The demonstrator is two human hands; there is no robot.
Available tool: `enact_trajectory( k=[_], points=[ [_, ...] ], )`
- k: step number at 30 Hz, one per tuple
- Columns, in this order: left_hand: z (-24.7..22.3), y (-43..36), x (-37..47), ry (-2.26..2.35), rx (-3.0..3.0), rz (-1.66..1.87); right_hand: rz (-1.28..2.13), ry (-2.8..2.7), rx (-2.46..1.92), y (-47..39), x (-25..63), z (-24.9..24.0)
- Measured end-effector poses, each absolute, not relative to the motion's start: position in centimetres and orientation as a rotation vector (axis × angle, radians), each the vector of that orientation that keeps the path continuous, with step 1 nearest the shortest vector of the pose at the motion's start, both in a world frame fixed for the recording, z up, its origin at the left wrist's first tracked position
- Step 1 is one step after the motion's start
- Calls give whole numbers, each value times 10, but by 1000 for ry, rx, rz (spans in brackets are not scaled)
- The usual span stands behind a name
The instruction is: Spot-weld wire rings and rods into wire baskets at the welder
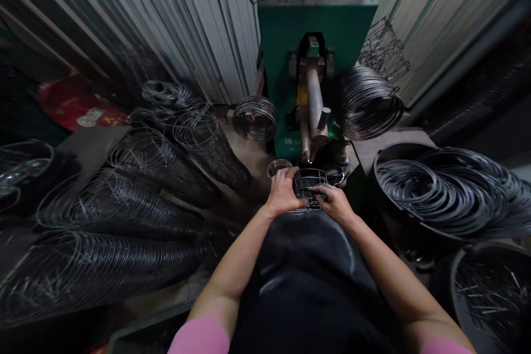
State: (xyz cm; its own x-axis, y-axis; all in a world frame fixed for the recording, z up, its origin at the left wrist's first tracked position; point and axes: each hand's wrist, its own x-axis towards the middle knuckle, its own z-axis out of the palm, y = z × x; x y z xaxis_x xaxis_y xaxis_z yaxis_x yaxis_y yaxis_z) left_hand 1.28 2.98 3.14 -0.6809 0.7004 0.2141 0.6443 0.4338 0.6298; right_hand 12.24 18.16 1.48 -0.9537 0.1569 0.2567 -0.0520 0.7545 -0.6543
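Observation:
Between my hands, just in front of a green machine, is a round wire basket made of thin metal rods. My left hand is closed round the basket's left side, thumb toward the near wires. On the right, my right hand has its fingers pinched at the near right wires of the basket; whether a separate rod is in them cannot be made out. The machine's metal electrode arms point down just beyond the basket.
Stacks of wire rings lean on the left. A black tub holds many rings on the right, and a bin below it holds short rods. Wire coils hang beside the machine. A dark apron covers my lap.

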Motion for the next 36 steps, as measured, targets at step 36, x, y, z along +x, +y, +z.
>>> enact_trajectory(
  k=[36],
  points=[
    [24, 44, -15, 2513, 1242, 1156, 913, -2815, 165, 194, 110, 33]
  ],
)
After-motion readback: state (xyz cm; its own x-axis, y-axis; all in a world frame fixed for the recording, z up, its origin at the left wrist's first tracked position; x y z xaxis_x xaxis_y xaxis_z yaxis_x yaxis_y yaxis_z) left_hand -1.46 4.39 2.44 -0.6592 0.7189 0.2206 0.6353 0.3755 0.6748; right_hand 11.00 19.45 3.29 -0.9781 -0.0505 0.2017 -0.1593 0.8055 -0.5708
